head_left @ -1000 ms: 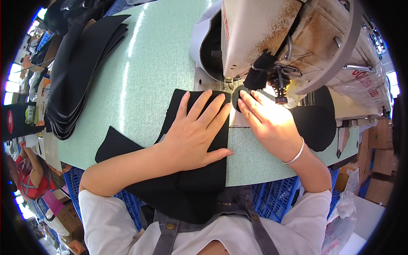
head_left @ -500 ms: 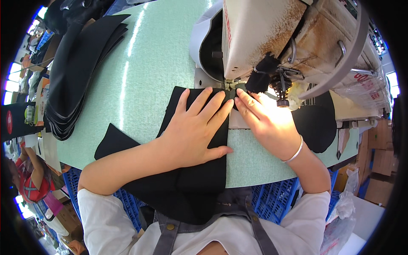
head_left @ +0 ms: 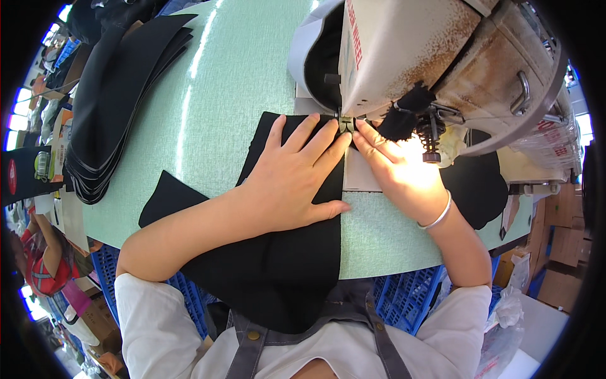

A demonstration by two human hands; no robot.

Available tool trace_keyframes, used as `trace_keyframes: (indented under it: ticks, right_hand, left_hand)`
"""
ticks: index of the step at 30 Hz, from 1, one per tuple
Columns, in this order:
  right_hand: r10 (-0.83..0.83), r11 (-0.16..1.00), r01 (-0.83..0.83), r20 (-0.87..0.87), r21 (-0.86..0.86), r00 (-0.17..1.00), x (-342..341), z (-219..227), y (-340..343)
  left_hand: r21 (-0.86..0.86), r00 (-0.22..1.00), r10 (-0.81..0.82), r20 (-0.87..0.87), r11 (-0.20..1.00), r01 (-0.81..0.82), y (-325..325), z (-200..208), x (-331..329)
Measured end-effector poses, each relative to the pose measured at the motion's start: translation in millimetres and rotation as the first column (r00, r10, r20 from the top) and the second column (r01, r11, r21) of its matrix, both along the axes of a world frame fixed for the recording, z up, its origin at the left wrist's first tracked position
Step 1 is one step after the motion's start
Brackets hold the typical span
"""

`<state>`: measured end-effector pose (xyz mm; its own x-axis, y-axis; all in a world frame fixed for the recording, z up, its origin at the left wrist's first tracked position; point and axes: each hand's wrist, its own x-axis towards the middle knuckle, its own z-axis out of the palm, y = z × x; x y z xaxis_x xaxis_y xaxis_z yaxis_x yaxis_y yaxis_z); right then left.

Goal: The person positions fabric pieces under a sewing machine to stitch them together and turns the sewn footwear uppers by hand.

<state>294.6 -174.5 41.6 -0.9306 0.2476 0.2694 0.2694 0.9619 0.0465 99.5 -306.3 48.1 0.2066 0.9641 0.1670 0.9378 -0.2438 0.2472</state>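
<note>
My left hand (head_left: pixel 297 170) lies flat with its fingers spread on a piece of black fabric (head_left: pixel 278 278). That fabric runs from the sewing machine (head_left: pixel 404 57) down over the table's near edge onto my lap. Beside the presser foot (head_left: pixel 346 124), the fingertips of my right hand (head_left: pixel 398 164) rest with the fingers stretched out, grasping nothing visible. Another black fabric part (head_left: pixel 476 189) shows beyond my right wrist. Bright lamp light washes out part of the right hand. The needle itself cannot be made out.
A stack of black fabric pieces (head_left: pixel 120 107) lies on the pale green table (head_left: pixel 233 63) at the left. A spring-loaded tension knob (head_left: pixel 431 142) hangs close above my right hand. Blue plastic crates (head_left: pixel 404 297) stand below the near edge. Another person (head_left: pixel 50 252) is at far left.
The black fabric and both hands have shifted slightly away from me, toward the presser foot. The view of the machine has shifted a little to the right.
</note>
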Motion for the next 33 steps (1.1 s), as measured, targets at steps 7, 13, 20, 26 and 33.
trace_keyframes:
  ticks: [7,13,20,26,33]
  right_hand:
    - [0.035,0.955,-0.071,-0.129,-0.289,0.991,-1,-1,6]
    - [-0.026,0.987,0.025,-0.005,-0.161,1.0,-3,-1,4]
    - [-0.077,0.942,0.092,0.057,-0.322,0.995,-5,9,-2]
    - [-0.08,0.929,0.045,-0.082,-0.366,0.993,-2,11,-4]
    - [0.002,0.956,-0.024,-0.075,-0.292,0.997,-1,2,8]
  left_hand:
    - [-0.018,1.0,-0.008,-0.013,1.0,0.008,2,0,-2]
    - [-0.033,1.0,-0.006,-0.003,0.999,0.006,-2,1,-3]
    - [-0.046,1.0,-0.013,-0.005,0.999,0.013,-5,2,-2]
    - [-0.036,0.999,-0.043,-0.005,0.998,0.043,-8,1,-2]
    - [-0.065,1.0,-0.019,0.008,0.998,0.02,-5,1,-5]
